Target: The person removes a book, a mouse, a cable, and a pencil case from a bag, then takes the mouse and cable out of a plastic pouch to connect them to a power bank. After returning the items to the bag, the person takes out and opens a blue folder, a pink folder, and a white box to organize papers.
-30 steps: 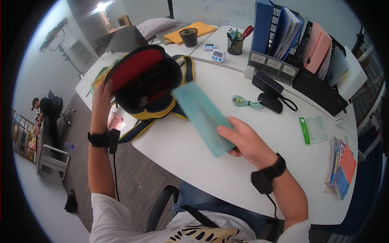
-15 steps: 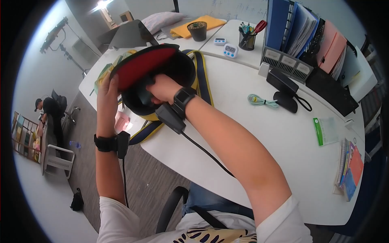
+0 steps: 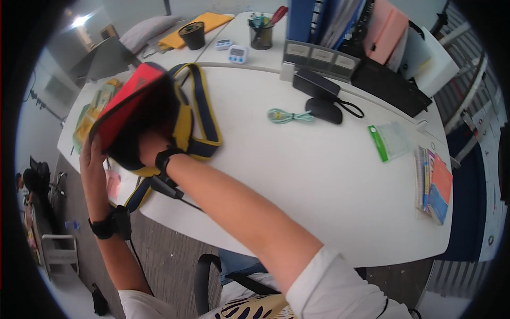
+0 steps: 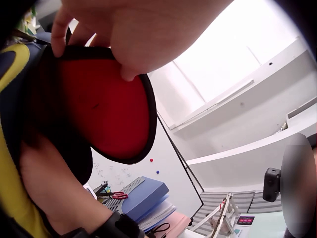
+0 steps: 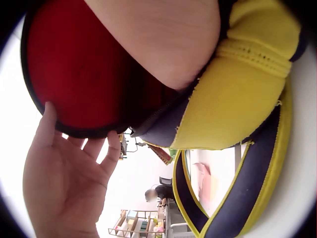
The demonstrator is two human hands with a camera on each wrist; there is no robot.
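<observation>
A navy and yellow bag (image 3: 183, 127) with a red-lined flap (image 3: 130, 101) stands at the table's left side, its flap raised. My left hand (image 3: 93, 165) pinches the flap's edge, thumb on the red lining (image 4: 106, 109) and fingers behind it in the left wrist view. My right hand (image 3: 152, 149) reaches into the bag up to about the wrist; its fingers are hidden inside, so what they hold cannot be seen. In the right wrist view the back part of that hand (image 5: 168, 39) enters beside the yellow side panel (image 5: 223, 104).
Behind are a potted plant (image 3: 192, 36), white timers (image 3: 237, 54), a pen cup (image 3: 261, 35) and a file rack (image 3: 321, 56). To the right lie a coiled cable (image 3: 289, 116), a black mouse (image 3: 324, 110), a green-edged packet (image 3: 390, 141) and notebooks (image 3: 433, 183). A chair stands below.
My right hand has carried the teal pouch from over the table into the bag, where the pouch is now out of sight. My left hand still holds the flap. The head view has shifted.
</observation>
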